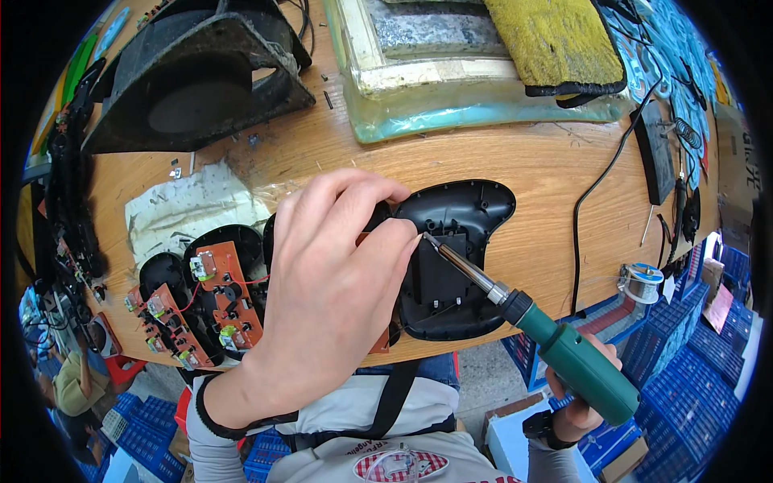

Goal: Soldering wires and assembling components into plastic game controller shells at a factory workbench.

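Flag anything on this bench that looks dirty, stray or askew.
The yellow pad is darkly smudged and lies askew over the plastic-wrapped frame. Small scraps litter the wooden tabletop beside a crumpled, stained pale sheet, like stray waste. Nothing stands out on the green soldering iron.

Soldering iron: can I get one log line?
right hand: gripping green soldering iron | tip: over black gamepad shell | left hand: beside tip, grip unclear
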`<state>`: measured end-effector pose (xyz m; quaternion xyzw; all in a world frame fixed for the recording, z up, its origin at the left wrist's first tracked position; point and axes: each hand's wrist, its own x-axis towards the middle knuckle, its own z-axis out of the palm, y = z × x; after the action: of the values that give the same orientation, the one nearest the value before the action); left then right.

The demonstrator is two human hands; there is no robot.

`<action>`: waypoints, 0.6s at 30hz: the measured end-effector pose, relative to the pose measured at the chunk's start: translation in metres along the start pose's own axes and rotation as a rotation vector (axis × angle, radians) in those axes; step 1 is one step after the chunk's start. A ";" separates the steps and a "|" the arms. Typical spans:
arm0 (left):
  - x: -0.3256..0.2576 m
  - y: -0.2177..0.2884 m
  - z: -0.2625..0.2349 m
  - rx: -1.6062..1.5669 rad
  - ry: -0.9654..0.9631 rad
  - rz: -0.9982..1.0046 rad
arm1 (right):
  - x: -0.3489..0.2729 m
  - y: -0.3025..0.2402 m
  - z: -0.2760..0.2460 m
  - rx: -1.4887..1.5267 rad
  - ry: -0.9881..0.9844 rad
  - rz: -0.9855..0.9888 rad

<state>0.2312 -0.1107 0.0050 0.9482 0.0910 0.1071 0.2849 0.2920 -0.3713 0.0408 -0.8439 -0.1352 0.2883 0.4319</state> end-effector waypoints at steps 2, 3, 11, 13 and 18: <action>0.000 0.000 0.000 0.001 -0.001 0.003 | -0.001 -0.005 0.000 -0.028 0.022 0.014; 0.000 0.000 0.000 0.004 0.001 0.007 | -0.001 -0.007 0.000 -0.019 0.025 0.031; -0.001 -0.002 0.001 -0.004 0.003 0.005 | -0.002 -0.010 0.001 0.026 0.045 0.028; 0.000 -0.001 0.001 -0.004 0.001 0.004 | -0.002 -0.010 0.001 -0.071 0.052 -0.047; -0.001 -0.001 0.001 0.004 0.005 0.001 | -0.002 -0.008 0.001 -0.022 0.028 -0.024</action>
<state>0.2308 -0.1106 0.0032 0.9486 0.0914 0.1093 0.2827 0.2904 -0.3670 0.0472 -0.8508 -0.1424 0.2696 0.4281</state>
